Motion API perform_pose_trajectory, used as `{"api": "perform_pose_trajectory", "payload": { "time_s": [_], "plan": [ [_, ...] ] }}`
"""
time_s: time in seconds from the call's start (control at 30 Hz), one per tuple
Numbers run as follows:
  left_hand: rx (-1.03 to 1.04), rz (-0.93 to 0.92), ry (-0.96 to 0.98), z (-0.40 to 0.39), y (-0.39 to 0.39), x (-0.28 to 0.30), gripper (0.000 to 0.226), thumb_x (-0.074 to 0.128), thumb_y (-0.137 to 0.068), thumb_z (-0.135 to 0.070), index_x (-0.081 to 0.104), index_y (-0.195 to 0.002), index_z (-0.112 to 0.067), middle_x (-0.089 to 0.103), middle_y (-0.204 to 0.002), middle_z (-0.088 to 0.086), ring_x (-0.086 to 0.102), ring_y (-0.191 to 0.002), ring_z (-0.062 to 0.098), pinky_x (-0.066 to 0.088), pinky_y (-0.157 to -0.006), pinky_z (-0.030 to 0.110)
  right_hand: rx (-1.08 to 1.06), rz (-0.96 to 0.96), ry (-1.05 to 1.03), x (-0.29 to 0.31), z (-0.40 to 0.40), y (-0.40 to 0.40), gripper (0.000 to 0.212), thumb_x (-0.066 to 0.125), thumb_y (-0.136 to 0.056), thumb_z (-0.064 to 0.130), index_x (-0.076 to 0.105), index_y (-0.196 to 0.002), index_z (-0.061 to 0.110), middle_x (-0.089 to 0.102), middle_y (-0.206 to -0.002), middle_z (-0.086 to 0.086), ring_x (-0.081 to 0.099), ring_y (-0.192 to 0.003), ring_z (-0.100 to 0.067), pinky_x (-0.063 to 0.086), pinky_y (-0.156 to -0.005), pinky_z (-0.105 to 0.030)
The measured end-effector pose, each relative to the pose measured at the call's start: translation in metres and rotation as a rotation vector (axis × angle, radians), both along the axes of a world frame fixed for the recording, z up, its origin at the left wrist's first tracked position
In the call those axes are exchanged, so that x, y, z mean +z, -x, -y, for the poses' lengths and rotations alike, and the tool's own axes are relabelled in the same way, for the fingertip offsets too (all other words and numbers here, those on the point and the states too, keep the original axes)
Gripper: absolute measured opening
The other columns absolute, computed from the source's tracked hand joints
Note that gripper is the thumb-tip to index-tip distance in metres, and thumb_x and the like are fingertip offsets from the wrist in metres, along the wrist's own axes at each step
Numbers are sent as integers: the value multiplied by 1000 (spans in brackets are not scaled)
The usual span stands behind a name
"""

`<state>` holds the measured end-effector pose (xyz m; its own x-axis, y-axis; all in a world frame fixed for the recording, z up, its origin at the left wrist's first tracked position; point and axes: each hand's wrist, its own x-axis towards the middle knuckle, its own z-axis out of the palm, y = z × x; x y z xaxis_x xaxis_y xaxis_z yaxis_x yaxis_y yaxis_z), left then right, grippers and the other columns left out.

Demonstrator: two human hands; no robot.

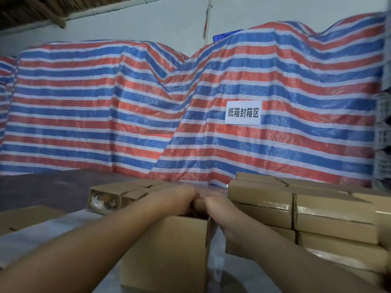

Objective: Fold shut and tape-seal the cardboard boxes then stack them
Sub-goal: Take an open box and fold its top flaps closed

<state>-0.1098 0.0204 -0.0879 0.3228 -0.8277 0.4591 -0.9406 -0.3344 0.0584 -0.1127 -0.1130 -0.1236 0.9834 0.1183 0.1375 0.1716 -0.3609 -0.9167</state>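
Both hands meet on top of a plain cardboard box [167, 250] that stands on the counter [31, 235] directly in front of the person. The left hand [175, 199] lies over the box's upper far edge with its fingers curled down out of sight; the right hand [215, 205] sits just beside it, touching or nearly touching it, fingers likewise bent over the top. Whether either hand pinches a flap or only presses on it cannot be told, since the fingertips are hidden behind the knuckles. The near side wall of the box faces the camera and its long axis appears to run away from the person. A strip of clear tape [215, 256] hangs down the box's right near corner.

To the right, touching or just beside this box, stands a stack of sealed boxes [317, 214], several layers high, their long axes running left to right and glossy tape visible along their seams. Behind the left hand another box [110, 199] lies on its side, its open end turned toward the left and something pale inside. A flat carton [23, 216] rests at the left edge of the counter. A striped red, white and blue tarpaulin [127, 106] covers the background, with a white sign [243, 112] fixed to it.
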Motion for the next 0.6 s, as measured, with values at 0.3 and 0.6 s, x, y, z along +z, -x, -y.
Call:
{"api": "perform_pose_trajectory", "payload": {
  "time_s": [0.3, 0.6],
  "plan": [
    [693, -294, -18, 45, 24, 24, 15, 68, -87, -43, 62, -99, -37, 66, -97, -11, 63, -90, 8, 54, -85, 35, -143, -54, 30, 2, 106, 22, 19, 64, -82, 24, 77, -91, 15, 76, -87, -9, 69, -92, -29, 57, -85, -43],
    [470, -876, 734, 69, 36, -22, 31, 42, -101, -48, 62, -119, -31, 67, -123, 1, 65, -106, 17, 50, -76, 26, -227, -31, -78, 3, 194, 44, 22, 63, -84, 19, 77, -96, 7, 72, -107, -23, 66, -92, -35, 47, -69, -36]
  ]
}}
